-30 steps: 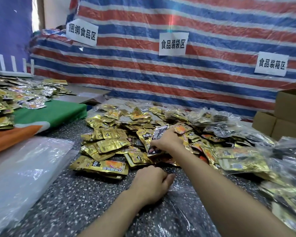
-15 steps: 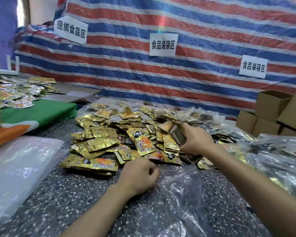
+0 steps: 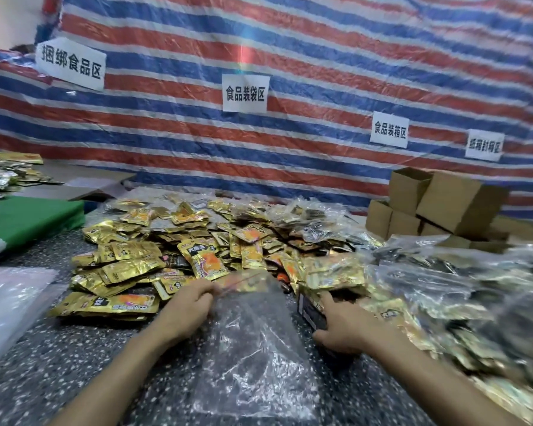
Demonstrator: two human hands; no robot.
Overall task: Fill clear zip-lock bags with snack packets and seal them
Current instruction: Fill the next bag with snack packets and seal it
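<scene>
Speckled table [image 3: 59, 364] before a striped tarp [image 3: 320, 72] hung with paper signs [image 3: 245, 93]. Clear bag [image 3: 253, 348] lies on the table. Left hand [image 3: 186, 312] pinches its mouth corner. Right hand [image 3: 343, 329], just right of the bag, grips a packet stack [image 3: 310, 310]. Packet pile [image 3: 166, 250] sits behind the bag, with boxes [image 3: 443, 204] beyond it to the right.

Left hand [image 3: 187, 307] and right hand [image 3: 343, 332] curl, forearms outstretched.

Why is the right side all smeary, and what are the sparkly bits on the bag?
Head view: the filled bags at the right edge are smeared, most likely by motion blur. Head view: light glints off the crinkled clear bag in the middle. Head view: a faint rainbow flare streaks the striped tarp, and the wide lens bows its stripes.
</scene>
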